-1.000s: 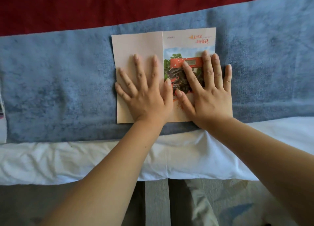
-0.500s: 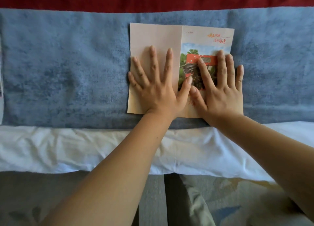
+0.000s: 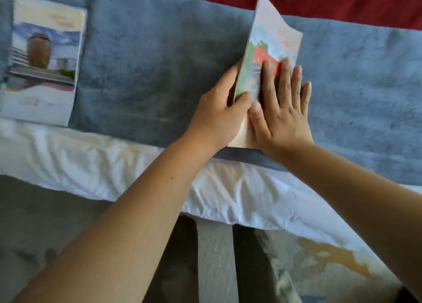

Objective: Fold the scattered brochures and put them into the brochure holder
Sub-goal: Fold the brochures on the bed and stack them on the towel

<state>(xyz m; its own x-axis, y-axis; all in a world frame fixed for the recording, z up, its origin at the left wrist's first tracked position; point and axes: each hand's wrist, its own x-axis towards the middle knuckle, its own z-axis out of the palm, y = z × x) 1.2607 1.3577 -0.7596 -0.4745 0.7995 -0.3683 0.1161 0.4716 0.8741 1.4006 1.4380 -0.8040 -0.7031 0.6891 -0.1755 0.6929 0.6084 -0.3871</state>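
Note:
A brochure point(image 3: 271, 42) with a red building picture lies on the blue towel point(image 3: 159, 74), right of centre. My left hand point(image 3: 219, 115) grips its left panel, thumb on top and fingers underneath, and that panel is raised and folded over toward the right. My right hand point(image 3: 283, 104) lies flat with straight fingers on the right panel, pressing it down. A second brochure point(image 3: 43, 58), showing a brown rounded building, lies flat at the far left of the towel. No brochure holder is in view.
A red cloth point(image 3: 342, 1) runs along the far side. A white sheet point(image 3: 114, 165) hangs along the near edge of the bed, with patterned floor point(image 3: 319, 268) below it.
My left hand went from lying flat on the left panel to gripping its edge and folding it over to the right. The view swung left, bringing the second brochure into sight.

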